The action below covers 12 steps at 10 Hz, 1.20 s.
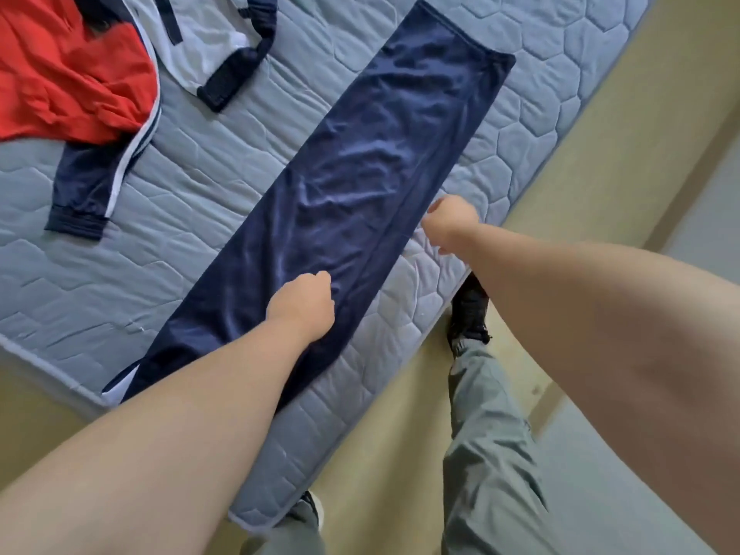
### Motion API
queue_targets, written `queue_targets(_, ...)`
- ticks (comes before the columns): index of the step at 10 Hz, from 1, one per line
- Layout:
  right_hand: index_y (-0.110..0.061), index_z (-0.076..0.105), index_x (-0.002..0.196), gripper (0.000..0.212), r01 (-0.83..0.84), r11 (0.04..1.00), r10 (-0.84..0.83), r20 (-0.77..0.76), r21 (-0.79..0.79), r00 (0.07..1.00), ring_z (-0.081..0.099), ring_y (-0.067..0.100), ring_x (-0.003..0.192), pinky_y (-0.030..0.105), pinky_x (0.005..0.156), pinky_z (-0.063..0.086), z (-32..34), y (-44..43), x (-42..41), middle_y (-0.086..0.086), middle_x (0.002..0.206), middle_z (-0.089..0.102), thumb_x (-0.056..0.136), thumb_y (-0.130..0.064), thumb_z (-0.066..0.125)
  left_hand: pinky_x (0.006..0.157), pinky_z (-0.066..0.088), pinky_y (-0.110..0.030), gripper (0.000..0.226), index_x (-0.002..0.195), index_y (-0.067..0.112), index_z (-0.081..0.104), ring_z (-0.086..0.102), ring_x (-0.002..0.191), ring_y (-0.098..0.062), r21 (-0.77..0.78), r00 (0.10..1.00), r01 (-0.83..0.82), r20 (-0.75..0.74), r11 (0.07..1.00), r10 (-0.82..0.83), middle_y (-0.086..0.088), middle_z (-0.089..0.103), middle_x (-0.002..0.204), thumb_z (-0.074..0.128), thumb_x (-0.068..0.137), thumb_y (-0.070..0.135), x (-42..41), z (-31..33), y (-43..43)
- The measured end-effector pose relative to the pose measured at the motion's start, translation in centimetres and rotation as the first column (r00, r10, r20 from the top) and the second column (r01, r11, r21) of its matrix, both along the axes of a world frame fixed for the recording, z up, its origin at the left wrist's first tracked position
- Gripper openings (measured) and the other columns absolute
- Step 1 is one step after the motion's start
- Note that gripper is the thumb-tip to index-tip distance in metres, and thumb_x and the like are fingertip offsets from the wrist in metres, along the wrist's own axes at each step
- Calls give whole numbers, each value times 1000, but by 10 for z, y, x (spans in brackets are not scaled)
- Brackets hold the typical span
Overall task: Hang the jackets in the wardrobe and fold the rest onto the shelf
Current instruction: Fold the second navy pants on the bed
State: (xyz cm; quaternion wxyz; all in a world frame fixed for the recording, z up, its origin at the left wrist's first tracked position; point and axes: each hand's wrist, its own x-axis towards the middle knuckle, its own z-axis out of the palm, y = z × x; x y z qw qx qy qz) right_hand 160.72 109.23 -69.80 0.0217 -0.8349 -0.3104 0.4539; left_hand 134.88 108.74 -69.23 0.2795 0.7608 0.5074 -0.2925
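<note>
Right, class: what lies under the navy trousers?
The mattress lies under the trousers and shows along both sides. Whatever else is beneath is hidden by the cloth and the left hand on it.

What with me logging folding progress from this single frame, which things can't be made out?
Head view:
Left hand grip: knuckles hide its curled fingers on the navy trousers.
Right hand grip: blurred at the trousers' edge, fingers hidden underneath.
Trousers' near end: covered by the left forearm.
Red garment, white-and-navy jacket: cut off by the frame's edges.
Wardrobe, shelf: out of frame.
</note>
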Motion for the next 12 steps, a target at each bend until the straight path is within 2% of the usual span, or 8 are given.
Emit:
queue_targets(2,-19,49,78,16,479,878,-472,-155,6,868,63,27,94,43,91,59,-52,92,116,12,105,60,93,-15,54,65,42,-35,17,97,18,39,51,88,-24,-86,942,-111,-326,990,78,-3,59,110,55,95,21,70,-50,1)
queue_targets(3,-15,53,92,6,311,950,-311,-131,-17,942,57,26,80,33,72,53,-60,123,148,7,87,56,89,-12,58,63,40,-34,22,95,18,39,60,99,-24,-67,900,-186,-413,980,142,-3,61,111,58,88,10,86,-59,5)
queue_targets(4,-11,51,120,38,330,925,-352,100,187,931,61,29,90,35,73,45,-74,146,156,5,101,58,90,-32,60,62,38,-34,26,93,17,38,62,101,-26,-40,875,-227,-447,973,186,-4,63,110,59,84,4,92,-61,13)
queue_targets(5,-18,44,127,47,201,966,-255,461,164,850,58,28,112,42,95,40,-79,154,163,4,133,50,91,-46,56,60,37,-33,22,91,18,42,63,96,-26,-45,868,-218,-465,975,173,-3,64,106,57,84,4,91,-57,17)
queue_targets(7,-13,36,150,59,-15,997,2,165,76,986,58,27,119,35,81,50,-69,178,157,7,144,51,99,-38,50,55,39,-30,21,74,20,49,53,73,-22,-84,863,-173,-493,981,110,4,47,74,56,78,1,86,-53,9)
queue_targets(9,-14,26,158,72,-186,982,170,251,39,953,45,29,138,36,79,36,-76,168,167,5,165,25,94,-23,57,56,38,-31,26,80,20,50,54,75,-20,-119,887,-50,-461,992,-11,5,49,78,53,78,-5,86,-55,0)
queue_targets(11,-17,57,134,41,-29,998,37,151,-56,988,55,19,97,22,72,40,-63,163,185,-9,107,54,94,-23,53,59,35,-31,23,74,23,37,50,74,-18,-112,936,11,-348,994,-49,8,43,77,49,85,8,90,-57,-16)
queue_targets(12,-8,58,87,8,-188,975,208,176,-122,962,42,17,72,23,75,37,-70,155,191,-4,80,42,91,-14,54,62,38,-31,20,76,25,39,50,76,-18,-126,940,13,-338,992,-56,8,47,81,49,86,10,92,-60,-19)
